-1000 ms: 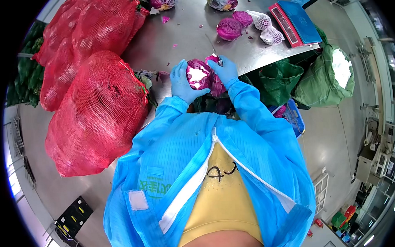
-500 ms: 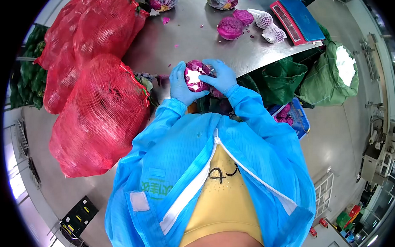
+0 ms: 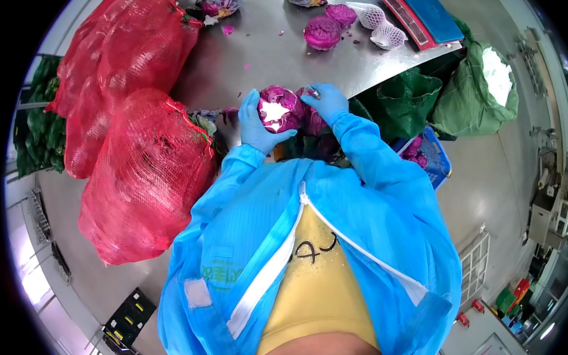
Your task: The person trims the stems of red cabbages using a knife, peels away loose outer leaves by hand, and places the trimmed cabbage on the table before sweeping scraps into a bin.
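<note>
My left hand (image 3: pixel 257 127), in a blue glove, is wrapped around the left and lower sides of a purple cabbage (image 3: pixel 287 118) whose pale cut base faces up. My right hand (image 3: pixel 325 102), also gloved in blue, is at the cabbage's right side, closed on a small metal tool (image 3: pixel 314 92), perhaps a knife. A loosened purple leaf (image 3: pixel 313 120) stands out below the right fingers. Farther back on the steel table (image 3: pixel 267 59) lie two bare purple cabbages (image 3: pixel 323 33) touching each other.
Red mesh sacks (image 3: pixel 149 176) fill the left side. Two white foam nets (image 3: pixel 388 36) lie near a red and blue box (image 3: pixel 419 13) at the back right. Green sacks (image 3: pixel 475 96) and a blue basket (image 3: pixel 438 156) stand right of the table. More cabbages (image 3: pixel 220 2) sit at the back.
My right hand has moved off the cabbage's top to its right side, and the metal tool shows again. A leaf now stands away from the cabbage. The view has shifted slightly.
</note>
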Tool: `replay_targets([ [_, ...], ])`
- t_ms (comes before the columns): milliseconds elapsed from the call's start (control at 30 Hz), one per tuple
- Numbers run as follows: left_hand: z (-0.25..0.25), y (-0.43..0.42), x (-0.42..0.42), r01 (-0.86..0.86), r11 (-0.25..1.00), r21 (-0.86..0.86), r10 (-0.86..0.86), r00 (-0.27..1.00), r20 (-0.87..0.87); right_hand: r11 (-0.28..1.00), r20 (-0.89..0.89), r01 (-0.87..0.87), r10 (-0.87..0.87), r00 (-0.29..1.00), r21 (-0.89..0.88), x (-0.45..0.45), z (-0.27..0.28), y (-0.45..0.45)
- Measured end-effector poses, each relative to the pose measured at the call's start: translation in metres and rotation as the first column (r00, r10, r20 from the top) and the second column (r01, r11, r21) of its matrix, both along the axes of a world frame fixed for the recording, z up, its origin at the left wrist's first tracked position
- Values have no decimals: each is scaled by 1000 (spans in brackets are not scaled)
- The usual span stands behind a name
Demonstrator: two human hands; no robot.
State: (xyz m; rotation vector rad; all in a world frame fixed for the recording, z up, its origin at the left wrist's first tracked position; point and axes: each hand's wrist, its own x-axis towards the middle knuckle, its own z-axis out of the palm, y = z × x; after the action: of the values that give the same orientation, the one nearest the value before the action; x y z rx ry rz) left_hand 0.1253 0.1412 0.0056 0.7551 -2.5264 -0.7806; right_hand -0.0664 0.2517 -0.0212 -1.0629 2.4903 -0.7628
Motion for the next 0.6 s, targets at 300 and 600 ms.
replay_targets([
  [300,-1,1,-5,8,1000,-25,-9,1000,-3,999,569,32,-7,822,-35,11,21,-9],
  [600,-3,2,-11,23,997,-74,-22,999,25,998,630,26,-55,774,55,12,42,-12],
])
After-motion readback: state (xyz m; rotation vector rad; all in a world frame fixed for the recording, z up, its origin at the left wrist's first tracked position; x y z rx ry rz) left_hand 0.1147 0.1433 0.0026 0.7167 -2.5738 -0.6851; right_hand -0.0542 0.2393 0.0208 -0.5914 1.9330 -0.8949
